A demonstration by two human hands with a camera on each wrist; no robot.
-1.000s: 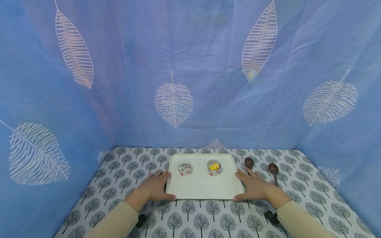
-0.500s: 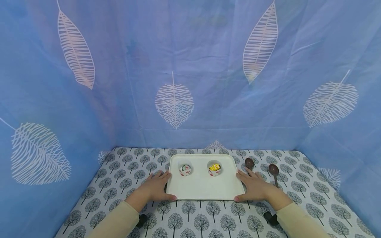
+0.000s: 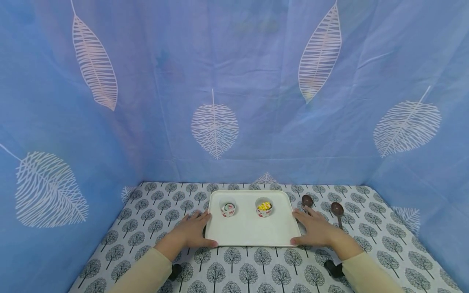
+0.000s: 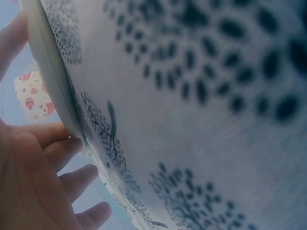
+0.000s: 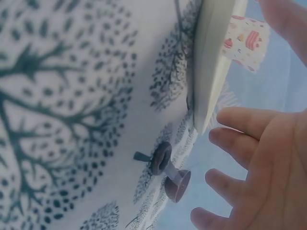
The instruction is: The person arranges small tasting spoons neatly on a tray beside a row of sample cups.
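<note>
A cream rectangular tray [image 3: 253, 234] lies on the table with two small printed paper cups near its far side. The left cup [image 3: 227, 212] holds something pale with green and pink; yellow pieces fill the right cup [image 3: 264, 213]. My left hand [image 3: 191, 231] touches the tray's left edge with spread fingers, its thumb at the near corner. At the opposite edge is my right hand [image 3: 318, 230], fingers extended. In the right wrist view, the fingertips [image 5: 230, 117] appear slightly apart from the tray [image 5: 211, 62]. Neither hand's fingers curl round anything.
Two brown spoons lie right of the tray: one spoon [image 3: 307, 200] just beyond my right fingers, the other spoon [image 3: 337, 208] farther right. A tree-print cloth [image 3: 247, 270] covers the table. Blue leaf-patterned curtains [image 3: 253, 122] stand behind and at both sides.
My right hand has shifted slightly to the right at the tray's edge. The left hand, tray and cups look unmoved apart from a slight drift of the view.
</note>
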